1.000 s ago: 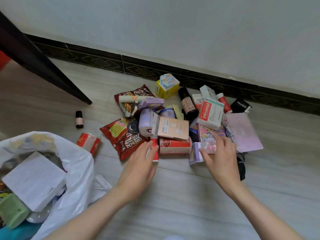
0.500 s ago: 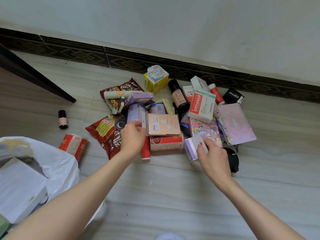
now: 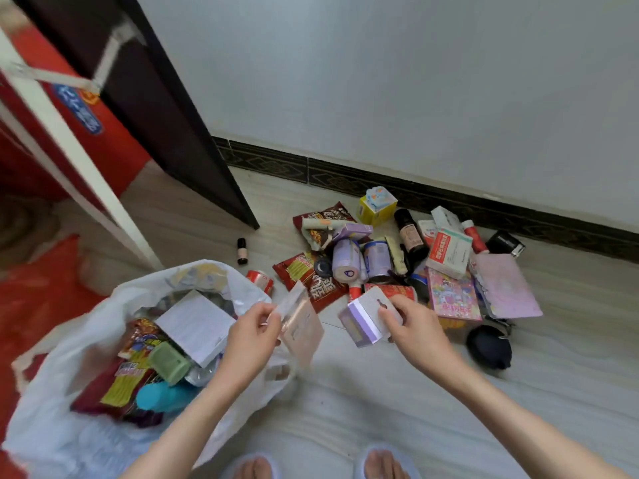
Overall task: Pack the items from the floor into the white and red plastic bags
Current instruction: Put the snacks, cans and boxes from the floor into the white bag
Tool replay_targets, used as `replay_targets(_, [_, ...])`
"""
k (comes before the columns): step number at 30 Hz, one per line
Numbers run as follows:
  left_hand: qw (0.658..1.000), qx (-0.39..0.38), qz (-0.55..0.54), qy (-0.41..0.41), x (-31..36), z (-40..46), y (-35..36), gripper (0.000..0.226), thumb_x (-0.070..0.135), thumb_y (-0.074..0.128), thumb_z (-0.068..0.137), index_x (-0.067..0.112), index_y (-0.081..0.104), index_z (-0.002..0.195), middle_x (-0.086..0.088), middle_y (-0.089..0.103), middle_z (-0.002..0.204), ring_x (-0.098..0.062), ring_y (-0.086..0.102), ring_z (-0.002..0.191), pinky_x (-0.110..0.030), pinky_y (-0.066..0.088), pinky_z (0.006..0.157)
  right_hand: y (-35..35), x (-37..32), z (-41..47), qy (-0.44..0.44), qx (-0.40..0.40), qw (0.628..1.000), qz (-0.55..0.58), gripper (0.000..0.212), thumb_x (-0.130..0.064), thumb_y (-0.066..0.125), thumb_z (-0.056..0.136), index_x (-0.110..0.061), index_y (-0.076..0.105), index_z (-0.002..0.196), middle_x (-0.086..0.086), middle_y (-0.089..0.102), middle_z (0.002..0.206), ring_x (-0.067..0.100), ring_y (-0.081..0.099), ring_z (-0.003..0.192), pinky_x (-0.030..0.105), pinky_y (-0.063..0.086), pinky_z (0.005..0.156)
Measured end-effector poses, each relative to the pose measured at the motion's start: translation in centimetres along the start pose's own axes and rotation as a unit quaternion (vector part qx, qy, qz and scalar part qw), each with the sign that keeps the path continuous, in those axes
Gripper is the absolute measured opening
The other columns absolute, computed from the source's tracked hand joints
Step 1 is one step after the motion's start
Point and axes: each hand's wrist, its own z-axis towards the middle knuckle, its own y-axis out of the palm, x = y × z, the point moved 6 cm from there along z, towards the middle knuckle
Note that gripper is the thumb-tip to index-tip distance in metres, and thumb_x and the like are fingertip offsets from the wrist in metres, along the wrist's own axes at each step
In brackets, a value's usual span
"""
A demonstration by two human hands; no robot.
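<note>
At 6 o'clock, nearest, 2 slippered feet (image 3: 316, 466) stand on the pale floor (image 3: 397, 402). Just above, the left hand (image 3: 254, 335) pinches a beige card box (image 3: 301, 323) by its upper edge, so the box hangs tilted over the lip of the white plastic bag (image 3: 69, 340) at 8 o'clock; the hold looks suited to dropping it straight in. The bag's mouth gapes upward and already holds a white box (image 3: 195, 324), a green block (image 3: 169, 363) and snack packets. At 4 o'clock of centre the right hand (image 3: 413, 326) has its fingers (image 3: 389, 311) curled round a purple-and-white box (image 3: 363, 319), lifted off the floor, probably next for the bag. Farther out, at 1 o'clock, the unpacked pile (image 3: 397, 257) lies against the skirting board: red snack bags, cans, a brown bottle, medicine cartons, a pink pouch. A small bottle (image 3: 242, 251) stands alone at 11 o'clock. I cannot tell where the red bag is.
</note>
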Motion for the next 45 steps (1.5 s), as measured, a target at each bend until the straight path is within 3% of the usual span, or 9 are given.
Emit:
replay_targets(4, [0.997,0.071,-0.029,0.03,1.4,-1.9,-7.6,0.013,0.021,0.048,0.093,0.024,0.058,0.086,0.001,0.067,0.085,-0.012,0.065,0.078,-0.019,0.053,0.055,1.6,-6.3,-0.2,-0.035,-0.081,0.996,0.018,0.019,-0.016,0.048,0.09,-0.005,0.06,0.08,0.012,0.062,0.078,0.026,0.062,0.068,0.033,0.052,0.057])
replay_targets(7, [0.989,0.133,-0.034,0.055,1.9,-3.0,-12.3,0.013,0.022,0.047,0.093,0.022,0.059,0.088,0.003,0.068,0.085,-0.007,0.065,0.076,-0.018,0.053,0.058,3.2,-11.0,-0.3,-0.098,-0.133,0.986,-0.037,0.031,-0.02,0.047,0.092,-0.02,0.045,0.061,-0.002,0.05,0.063,0.018,0.052,0.06,0.027,0.038,0.052])
replay_targets(14, [0.967,0.239,0.064,0.058,-2.7,-6.2,-20.8,0.015,0.021,0.046,0.093,0.016,0.06,0.09,0.0,0.065,0.083,-0.019,0.06,0.081,-0.035,0.046,0.069,10.9,-19.5,-0.2,-0.18,-0.237,0.949,-0.104,0.035,-0.017,0.043,0.094,-0.026,0.037,0.061,-0.004,0.049,0.068,0.024,0.054,0.074,0.023,0.038,0.049])
replay_targets(19, [0.958,0.212,0.186,0.056,-5.9,-7.6,-22.2,0.015,0.02,0.049,0.093,0.015,0.063,0.092,-0.005,0.069,0.082,-0.027,0.063,0.073,-0.04,0.05,0.067,18.7,-20.4,-1.4,-0.196,-0.34,0.908,-0.144,0.033,-0.012,0.041,0.094,-0.02,0.039,0.062,0.002,0.051,0.07,0.024,0.048,0.076,0.03,0.033,0.061])
replay_targets(22, [0.955,0.186,0.228,0.047,-8.1,-8.3,-21.7,0.013,0.018,0.051,0.092,0.018,0.064,0.09,-0.003,0.069,0.082,-0.027,0.063,0.075,-0.037,0.049,0.066,22.6,-19.4,-2.7,-0.206,-0.388,0.878,-0.19,0.02,-0.008,0.04,0.09,-0.013,0.048,0.072,0.017,0.062,0.092,0.028,0.052,0.082,0.033,0.037,0.067])
replay_targets(28, [0.955,0.113,0.269,0.053,-10.8,-8.7,-20.5,0.01,0.016,0.055,0.09,0.02,0.065,0.09,0.006,0.067,0.081,-0.018,0.062,0.077,-0.029,0.044,0.064,25.7,-16.8,-3.1,-0.208,-0.436,0.842,-0.24,0.027,-0.008,0.04,0.086,-0.017,0.036,0.061,0.014,0.055,0.081,0.026,0.045,0.074,0.031,0.033,0.064])
replay_targets(32, [0.954,0.096,0.274,0.069,-11.1,-8.7,-19.7,0.012,0.013,0.058,0.089,0.018,0.068,0.092,0.005,0.069,0.09,-0.015,0.062,0.084,-0.028,0.047,0.073,26.2,-16.1,-3.2,-0.232,-0.432,0.825,-0.279,0.012,-0.014,0.043,0.091,-0.015,0.051,0.082,0.015,0.064,0.095,0.026,0.047,0.075,0.031,0.035,0.066])
replay_targets(35, [0.954,0.06,0.287,0.071,-11.4,-8.6,-18.7,0.014,0.016,0.057,0.089,0.019,0.07,0.094,0.006,0.068,0.097,-0.014,0.06,0.091,-0.03,0.048,0.081,26.2,-15.9,-2.9,-0.231,-0.418,0.832,-0.281,0.023,-0.018,0.045,0.092,-0.012,0.058,0.111,0.014,0.065,0.106,0.029,0.057,0.088,0.034,0.045,0.074])
replay_targets(45, [0.957,0.173,0.224,0.067,-11.2,-6.7,-19.2,0.018,0.014,0.059,0.087,0.017,0.07,0.102,0.0,0.069,0.099,-0.005,0.054,0.086,-0.018,0.043,0.078,21.3,-16.1,-2.2,-0.283,-0.337,0.857,-0.269,0.031,-0.02,0.041,0.095,-0.015,0.05,0.124,0.009,0.059,0.124,0.027,0.056,0.11,0.039,0.048,0.091])
